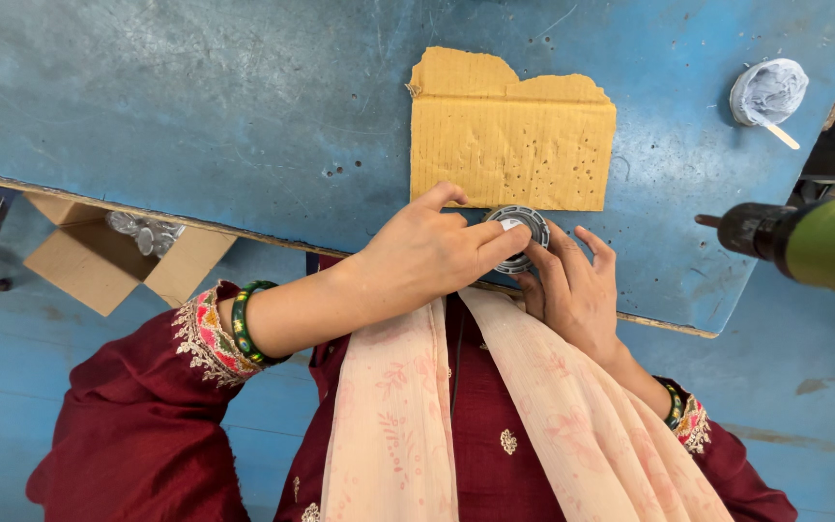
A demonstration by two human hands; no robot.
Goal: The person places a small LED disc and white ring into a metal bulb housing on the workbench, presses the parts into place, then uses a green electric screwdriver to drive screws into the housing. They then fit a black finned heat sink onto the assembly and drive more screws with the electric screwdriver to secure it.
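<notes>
Round ribbed metal disc [517,237], near edge of blue worktop [244,116] just below the cardboard sheet [509,135]: we judge it stiff, light, smooth-rimmed, best held by its rim, where our left hand [427,256] and right hand [572,290] pinch it, grips pressed on its edge.

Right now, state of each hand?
Left hand: closed on the metal ring, fingers over its top.
Right hand: fingers curled against the ring's side, holding it.

round metal part [517,237] half hidden by left grip [427,253], drill [804,244] cut off
</notes>
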